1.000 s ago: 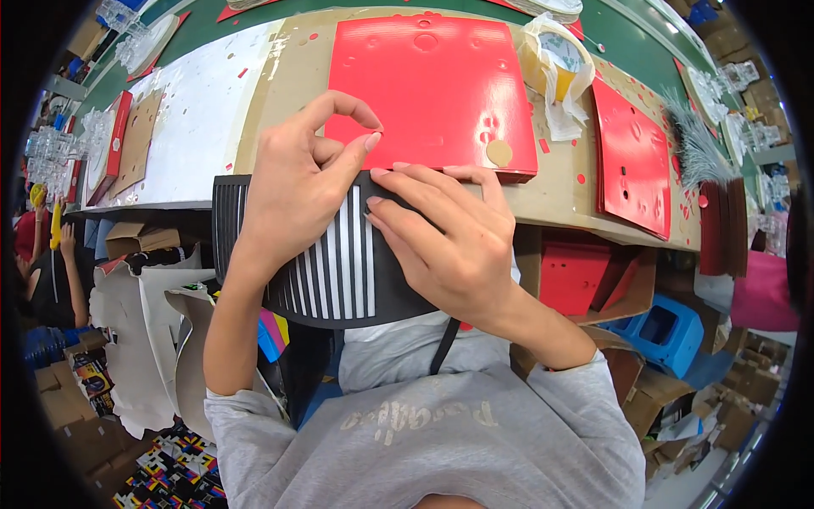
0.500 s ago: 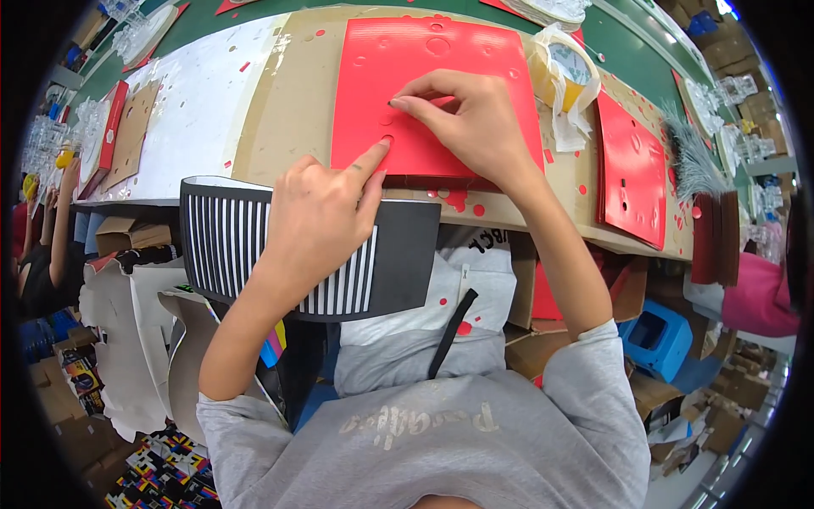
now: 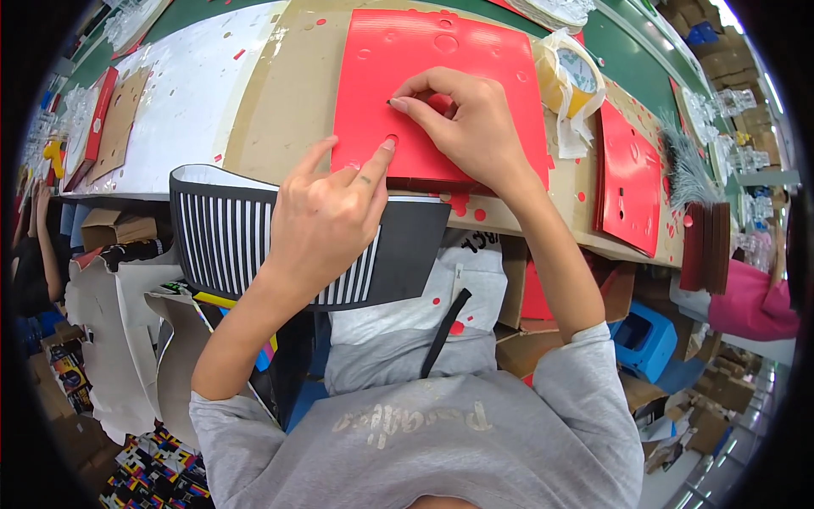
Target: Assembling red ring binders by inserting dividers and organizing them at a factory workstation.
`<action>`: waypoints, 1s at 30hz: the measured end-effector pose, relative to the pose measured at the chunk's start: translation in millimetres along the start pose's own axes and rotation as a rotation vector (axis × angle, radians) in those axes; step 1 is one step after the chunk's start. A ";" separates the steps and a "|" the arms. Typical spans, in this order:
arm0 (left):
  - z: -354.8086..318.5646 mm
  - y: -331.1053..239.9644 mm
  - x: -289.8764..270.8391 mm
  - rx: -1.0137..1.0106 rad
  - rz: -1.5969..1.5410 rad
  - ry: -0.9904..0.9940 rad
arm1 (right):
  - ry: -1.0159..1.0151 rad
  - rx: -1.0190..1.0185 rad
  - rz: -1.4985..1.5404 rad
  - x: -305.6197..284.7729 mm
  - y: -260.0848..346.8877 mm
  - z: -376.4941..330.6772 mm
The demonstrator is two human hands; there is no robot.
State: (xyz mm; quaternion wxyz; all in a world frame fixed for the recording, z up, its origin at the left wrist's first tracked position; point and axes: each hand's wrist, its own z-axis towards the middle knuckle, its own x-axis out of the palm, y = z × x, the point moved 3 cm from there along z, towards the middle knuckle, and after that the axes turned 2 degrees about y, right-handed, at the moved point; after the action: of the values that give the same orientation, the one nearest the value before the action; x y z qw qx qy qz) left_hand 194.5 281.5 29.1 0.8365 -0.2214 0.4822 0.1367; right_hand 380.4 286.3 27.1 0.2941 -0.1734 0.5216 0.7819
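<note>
A stack of glossy red sheets (image 3: 487,59) with round cut marks lies on the cardboard-covered table in front of me. My left hand (image 3: 326,208) rests at its near edge, the index fingertip pressing a small round cut-out. Another finger of that hand is stretched out to the stack's left edge. Over the middle of the sheet is my right hand (image 3: 475,119), thumb and index tip pinched together at a small dark spot. Whatever they hold, if anything, is too small to name. Below my left wrist sits a curved black panel with white slots (image 3: 415,254).
A yellow tape roll (image 3: 577,81) with loose white strips stands right of the stack. Beyond it lie more red sheets (image 3: 629,182) and a bundle of grey ties (image 3: 691,161). Red scraps dot the table. A white board (image 3: 199,93) covers its left. Another person's pink sleeve (image 3: 750,297) is at far right.
One finger of my left hand has stretched out to the left, while its index finger stays on the round cut-out. My right hand keeps its pinch in nearly the same spot. The view has shifted slightly.
</note>
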 end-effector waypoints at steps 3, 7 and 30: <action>-0.4 1.6 3.1 -0.013 -0.034 0.012 | -0.030 -0.158 -0.133 0.8 0.8 0.9; -1.7 2.6 3.9 -0.009 -0.035 0.000 | -0.069 -0.235 -0.248 5.6 6.7 -0.8; -0.6 3.9 5.9 0.010 -0.036 0.005 | -0.022 -0.106 -0.554 -51.7 -43.8 26.8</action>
State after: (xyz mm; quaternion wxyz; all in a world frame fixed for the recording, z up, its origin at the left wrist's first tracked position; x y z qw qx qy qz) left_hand 195.3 284.6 22.8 0.8387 -0.2262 0.4809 0.1189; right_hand 449.1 308.8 36.3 0.4926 -0.3160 0.4097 0.6998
